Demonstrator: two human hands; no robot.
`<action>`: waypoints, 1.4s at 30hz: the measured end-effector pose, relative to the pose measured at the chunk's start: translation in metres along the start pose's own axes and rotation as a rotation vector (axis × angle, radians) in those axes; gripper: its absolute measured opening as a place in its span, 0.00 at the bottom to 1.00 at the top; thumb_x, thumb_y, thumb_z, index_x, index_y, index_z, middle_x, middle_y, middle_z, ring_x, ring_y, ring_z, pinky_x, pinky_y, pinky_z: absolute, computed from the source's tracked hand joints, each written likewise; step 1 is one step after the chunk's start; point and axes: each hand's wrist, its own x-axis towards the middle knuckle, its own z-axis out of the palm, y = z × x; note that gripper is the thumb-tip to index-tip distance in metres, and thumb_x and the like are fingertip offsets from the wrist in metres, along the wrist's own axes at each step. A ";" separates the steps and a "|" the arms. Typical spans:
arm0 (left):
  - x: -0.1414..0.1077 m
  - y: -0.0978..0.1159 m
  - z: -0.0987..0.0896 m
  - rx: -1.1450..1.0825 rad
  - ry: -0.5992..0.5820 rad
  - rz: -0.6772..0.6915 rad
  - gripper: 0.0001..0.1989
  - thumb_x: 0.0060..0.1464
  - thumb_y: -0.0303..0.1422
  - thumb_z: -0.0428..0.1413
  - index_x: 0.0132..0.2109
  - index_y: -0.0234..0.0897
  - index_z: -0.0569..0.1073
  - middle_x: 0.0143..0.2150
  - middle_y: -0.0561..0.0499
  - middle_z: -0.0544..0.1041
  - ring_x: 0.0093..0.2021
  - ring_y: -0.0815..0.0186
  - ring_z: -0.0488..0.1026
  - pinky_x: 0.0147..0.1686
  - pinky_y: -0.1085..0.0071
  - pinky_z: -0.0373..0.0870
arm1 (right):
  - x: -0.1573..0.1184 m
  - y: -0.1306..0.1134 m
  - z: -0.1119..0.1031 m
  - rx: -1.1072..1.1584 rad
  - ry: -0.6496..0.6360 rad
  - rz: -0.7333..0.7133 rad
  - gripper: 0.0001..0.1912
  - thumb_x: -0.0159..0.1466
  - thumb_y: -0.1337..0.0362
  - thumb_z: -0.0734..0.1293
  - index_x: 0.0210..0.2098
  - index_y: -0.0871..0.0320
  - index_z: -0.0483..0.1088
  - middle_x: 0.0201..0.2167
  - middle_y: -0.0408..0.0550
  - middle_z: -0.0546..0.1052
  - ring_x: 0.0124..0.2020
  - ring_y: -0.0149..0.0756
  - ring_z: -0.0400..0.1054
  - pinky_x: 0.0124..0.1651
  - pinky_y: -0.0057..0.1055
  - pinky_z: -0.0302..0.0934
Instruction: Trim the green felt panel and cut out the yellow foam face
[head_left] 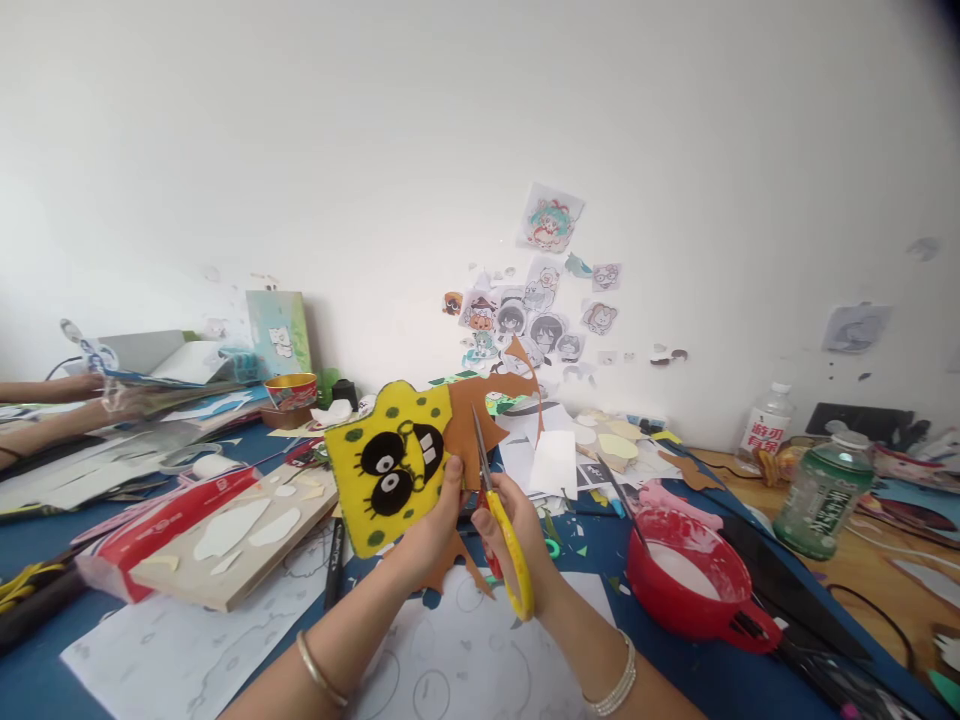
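My left hand grips a yellow cartoon cutout with green spots, big black eyes and a toothy mouth, turned sideways. A brown sheet with an irregular cut edge adjoins its right side, near my left fingertips. In my right hand are scissors with yellow and red handles. Their blades point up and lie against the brown sheet, parted only slightly if at all. A thin brown strip curls off the sheet's upper right. Below my hands lies another brown scrap on white paper with drawn outlines.
At right stand a red cup of white paste, a green-labelled bottle and a clear bottle. Left are a cardboard piece with white cutouts, a red packet and a black marker. Another person's arms reach in at far left.
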 end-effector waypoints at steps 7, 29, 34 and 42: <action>0.000 -0.001 0.002 -0.049 0.031 -0.023 0.24 0.49 0.55 0.45 0.32 0.41 0.75 0.35 0.47 0.80 0.40 0.59 0.75 0.41 0.69 0.70 | 0.001 -0.007 0.000 0.003 -0.010 -0.060 0.25 0.55 0.48 0.66 0.45 0.57 0.63 0.27 0.42 0.66 0.26 0.29 0.59 0.31 0.26 0.58; -0.007 0.007 0.006 -0.094 -0.050 0.017 0.24 0.51 0.53 0.45 0.40 0.43 0.75 0.42 0.47 0.79 0.50 0.57 0.71 0.48 0.67 0.67 | 0.004 -0.004 -0.001 0.086 0.030 -0.045 0.23 0.55 0.49 0.66 0.45 0.55 0.63 0.32 0.45 0.69 0.32 0.35 0.65 0.37 0.30 0.61; -0.005 0.003 0.007 -0.124 -0.030 0.006 0.24 0.52 0.52 0.45 0.45 0.42 0.73 0.52 0.47 0.74 0.54 0.58 0.68 0.51 0.66 0.65 | 0.003 0.001 -0.005 -0.021 0.088 -0.026 0.19 0.56 0.51 0.67 0.41 0.55 0.64 0.24 0.38 0.62 0.23 0.28 0.57 0.27 0.24 0.56; -0.007 0.006 0.006 -0.098 -0.061 -0.020 0.24 0.52 0.53 0.45 0.44 0.42 0.74 0.50 0.48 0.75 0.52 0.58 0.70 0.49 0.66 0.67 | 0.006 -0.001 -0.004 0.031 0.070 -0.048 0.19 0.55 0.53 0.68 0.42 0.56 0.63 0.26 0.40 0.64 0.29 0.32 0.62 0.36 0.29 0.62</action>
